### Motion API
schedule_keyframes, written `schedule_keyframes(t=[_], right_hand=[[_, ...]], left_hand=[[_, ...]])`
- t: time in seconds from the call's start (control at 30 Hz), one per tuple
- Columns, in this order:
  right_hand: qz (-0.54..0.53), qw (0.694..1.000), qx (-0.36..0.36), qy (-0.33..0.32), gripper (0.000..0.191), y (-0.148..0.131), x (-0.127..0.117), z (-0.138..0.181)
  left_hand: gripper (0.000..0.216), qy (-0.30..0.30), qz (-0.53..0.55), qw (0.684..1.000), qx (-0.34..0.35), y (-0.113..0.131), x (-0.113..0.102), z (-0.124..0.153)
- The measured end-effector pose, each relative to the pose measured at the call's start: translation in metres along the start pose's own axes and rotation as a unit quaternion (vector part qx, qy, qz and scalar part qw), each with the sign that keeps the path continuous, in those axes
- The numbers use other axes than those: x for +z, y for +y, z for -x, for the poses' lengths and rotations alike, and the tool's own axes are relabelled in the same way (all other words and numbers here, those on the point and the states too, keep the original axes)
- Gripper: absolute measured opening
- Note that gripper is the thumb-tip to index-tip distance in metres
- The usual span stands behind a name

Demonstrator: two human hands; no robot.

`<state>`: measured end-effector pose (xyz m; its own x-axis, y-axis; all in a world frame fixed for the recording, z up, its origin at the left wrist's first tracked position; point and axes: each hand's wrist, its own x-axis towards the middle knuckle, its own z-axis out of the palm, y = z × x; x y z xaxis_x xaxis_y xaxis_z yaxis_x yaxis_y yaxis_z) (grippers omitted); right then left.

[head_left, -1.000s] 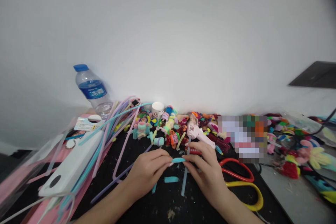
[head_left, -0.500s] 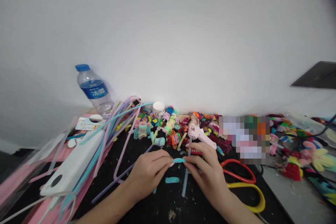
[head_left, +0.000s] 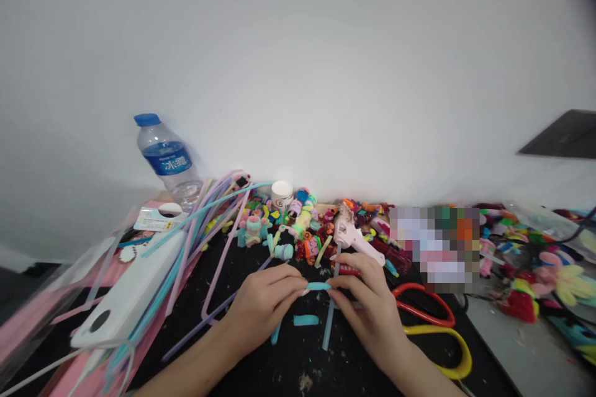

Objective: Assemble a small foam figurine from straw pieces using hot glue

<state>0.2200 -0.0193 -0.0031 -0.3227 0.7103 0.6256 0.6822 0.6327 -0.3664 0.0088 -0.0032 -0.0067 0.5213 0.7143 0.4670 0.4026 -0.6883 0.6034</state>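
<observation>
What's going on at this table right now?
Someone is working with bare hands: the left hand and right hand pinch opposite ends of a short light-blue strip, holding it roughly level above a black surface. A second blue piece lies just below it in view. Beyond the hands is a pale pink glue gun, with red-and-yellow handles to the right of the right hand and colourful fuzzy figures behind.

Glue gun (head_left: 354, 242) behind the held strip (head_left: 318, 286)
</observation>
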Motion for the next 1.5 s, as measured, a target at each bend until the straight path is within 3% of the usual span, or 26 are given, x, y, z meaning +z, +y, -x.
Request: schedule_keyframes(t=[0.77, 1.5], right_hand=[[-0.005, 1.0, 0.008, -0.007, 0.01, 0.0005, 0.0005, 0.0013], [0.003, 1.0, 0.009, -0.008, 0.01, 0.0004, 0.0013, 0.0016]], left_hand=[[0.019, 0.017, -0.014, 1.0, 0.019, -0.0018, 0.0008, -0.0002], [0.019, -0.004, -0.015, 1.0, 0.02, -0.0009, 0.0013, -0.0002]])
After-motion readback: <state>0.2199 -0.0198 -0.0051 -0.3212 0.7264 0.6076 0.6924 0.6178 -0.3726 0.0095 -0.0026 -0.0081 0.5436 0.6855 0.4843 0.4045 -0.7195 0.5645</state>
